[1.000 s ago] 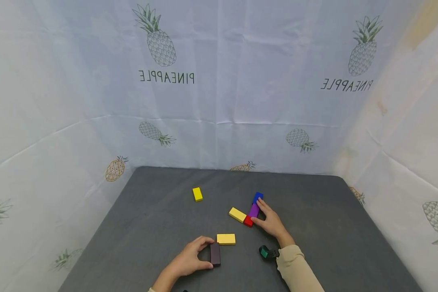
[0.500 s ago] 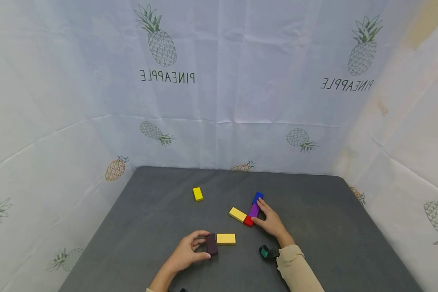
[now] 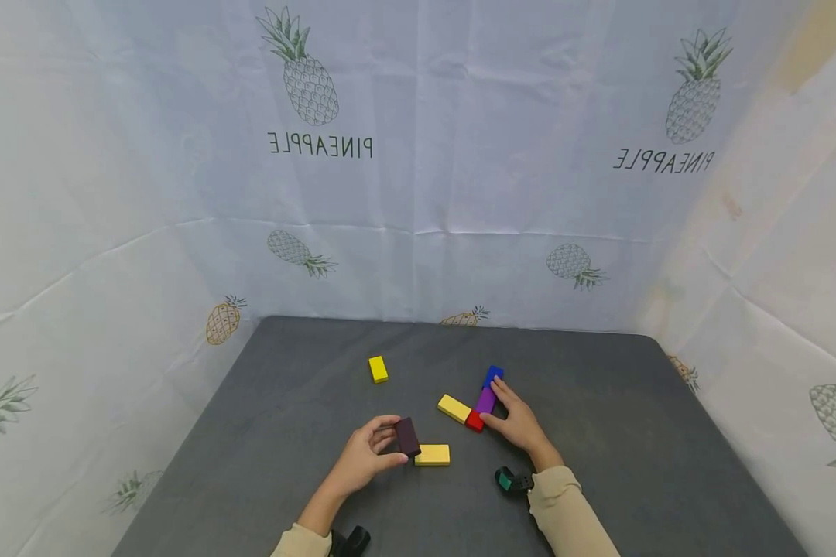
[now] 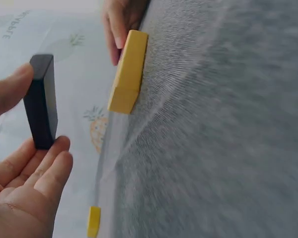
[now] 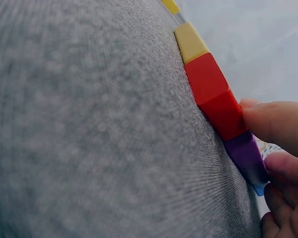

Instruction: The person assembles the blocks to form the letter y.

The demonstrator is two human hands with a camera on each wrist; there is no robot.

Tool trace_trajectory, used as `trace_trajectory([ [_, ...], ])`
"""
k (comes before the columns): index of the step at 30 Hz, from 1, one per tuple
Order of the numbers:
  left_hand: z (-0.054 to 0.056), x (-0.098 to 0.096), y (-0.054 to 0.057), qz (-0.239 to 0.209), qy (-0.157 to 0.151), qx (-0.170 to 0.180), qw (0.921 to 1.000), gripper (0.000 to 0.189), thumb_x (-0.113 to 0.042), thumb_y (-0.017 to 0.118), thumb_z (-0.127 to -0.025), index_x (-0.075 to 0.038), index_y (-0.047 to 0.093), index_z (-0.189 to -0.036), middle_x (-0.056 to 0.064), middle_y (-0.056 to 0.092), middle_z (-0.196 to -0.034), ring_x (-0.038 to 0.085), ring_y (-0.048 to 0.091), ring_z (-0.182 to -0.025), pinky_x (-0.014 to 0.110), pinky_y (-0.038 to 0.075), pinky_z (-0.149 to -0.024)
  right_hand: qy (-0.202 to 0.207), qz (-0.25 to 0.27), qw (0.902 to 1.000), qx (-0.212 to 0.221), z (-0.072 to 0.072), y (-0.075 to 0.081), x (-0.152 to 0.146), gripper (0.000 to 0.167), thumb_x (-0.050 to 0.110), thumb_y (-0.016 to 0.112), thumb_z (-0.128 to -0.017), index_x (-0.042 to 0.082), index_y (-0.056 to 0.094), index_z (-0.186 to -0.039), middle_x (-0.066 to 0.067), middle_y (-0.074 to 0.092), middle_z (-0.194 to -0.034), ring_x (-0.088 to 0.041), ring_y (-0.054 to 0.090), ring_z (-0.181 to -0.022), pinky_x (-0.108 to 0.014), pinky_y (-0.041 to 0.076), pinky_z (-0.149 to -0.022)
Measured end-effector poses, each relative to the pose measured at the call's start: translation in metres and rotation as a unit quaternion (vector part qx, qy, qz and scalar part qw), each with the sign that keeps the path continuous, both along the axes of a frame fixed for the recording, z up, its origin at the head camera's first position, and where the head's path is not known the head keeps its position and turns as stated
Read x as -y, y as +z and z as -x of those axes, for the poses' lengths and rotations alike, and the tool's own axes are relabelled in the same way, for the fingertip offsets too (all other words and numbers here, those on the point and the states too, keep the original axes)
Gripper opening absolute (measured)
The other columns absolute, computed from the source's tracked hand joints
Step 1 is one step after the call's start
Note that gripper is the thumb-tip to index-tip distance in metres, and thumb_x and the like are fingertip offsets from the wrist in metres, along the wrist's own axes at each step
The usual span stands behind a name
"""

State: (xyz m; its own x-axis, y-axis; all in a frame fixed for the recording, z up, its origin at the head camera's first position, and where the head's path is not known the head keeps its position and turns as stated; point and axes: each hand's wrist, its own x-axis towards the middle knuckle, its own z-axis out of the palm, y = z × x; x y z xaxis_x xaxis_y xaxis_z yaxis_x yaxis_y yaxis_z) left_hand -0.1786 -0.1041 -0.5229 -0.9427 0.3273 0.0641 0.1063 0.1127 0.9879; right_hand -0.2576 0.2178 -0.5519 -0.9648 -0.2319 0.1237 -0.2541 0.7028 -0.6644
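Well, the left hand [image 3: 362, 460] is pinching a dark block [image 3: 407, 438] between thumb and fingertips, holding it tilted above the bench [image 3: 634, 456], to the left of the red block [image 3: 474, 420] and nearer the person. A loose pale-yellow block [image 3: 435, 455] is lying just beside that dark piece, also on the near left of the red block. The right hand [image 3: 519, 425] is resting at the right of the red block, its thumb touching it and its fingers spreading along a purple block [image 3: 484, 401]. That purple piece is meeting the red block on its far right, with a blue block [image 3: 493, 375] sitting beyond. Another pale-yellow piece [image 3: 453, 408] is touching the red block's left side, while a bright yellow block [image 3: 378, 370] is lying well apart, far left of the red block.
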Motion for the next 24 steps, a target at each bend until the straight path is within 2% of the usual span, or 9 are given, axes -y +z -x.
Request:
trace_trajectory([
  [8, 0.016, -0.014, 0.005, -0.001, 0.064, -0.022, 0.9977, 0.07, -0.015, 0.078, -0.078, 0.003, 0.042, -0.135, 0.023, 0.046, -0.137, 0.038, 0.047, -0.127, 0.041, 0.04, -0.104, -0.002, 0.003, 1.0, 0.004, 0.0, 0.003, 0.002, 0.078, 0.039, 0.068, -0.085, 0.002, 0.036, -0.145, -0.018, 0.027, -0.153, -0.042, 0.029, -0.138, -0.061, 0.028, -0.108],
  [12, 0.026, -0.023, 0.003, 0.011, 0.089, -0.033, 0.9954, 0.07, -0.017, 0.078, -0.078, 0.003, 0.043, -0.135, 0.023, 0.045, -0.137, 0.038, 0.047, -0.127, 0.041, 0.04, -0.105, -0.006, 0.003, 1.0, 0.006, 0.0, 0.003, 0.002, 0.079, 0.039, 0.068, -0.085, 0.002, 0.035, -0.145, -0.018, 0.027, -0.153, -0.042, 0.028, -0.139, -0.061, 0.027, -0.108],
  [17, 0.037, -0.035, 0.0, 0.028, 0.121, -0.034, 0.9917, 0.07, -0.021, 0.079, -0.077, 0.002, 0.045, -0.133, 0.023, 0.045, -0.136, 0.039, 0.047, -0.127, 0.043, 0.04, -0.104, -0.01, -0.004, 0.9999, 0.014, -0.001, 0.002, 0.003, 0.08, 0.042, 0.068, -0.085, 0.003, 0.035, -0.146, -0.018, 0.026, -0.154, -0.041, 0.028, -0.139, -0.061, 0.027, -0.108],
  [24, 0.055, -0.052, -0.001, 0.066, 0.172, -0.022, 0.9827, 0.064, -0.016, 0.077, -0.079, 0.0, 0.046, -0.133, 0.019, 0.049, -0.133, 0.035, 0.05, -0.125, 0.042, 0.043, -0.102, -0.007, 0.004, 0.9999, 0.013, 0.0, 0.003, 0.003, 0.079, 0.041, 0.068, -0.085, 0.003, 0.034, -0.146, -0.018, 0.026, -0.154, -0.042, 0.027, -0.139, -0.061, 0.026, -0.109],
])
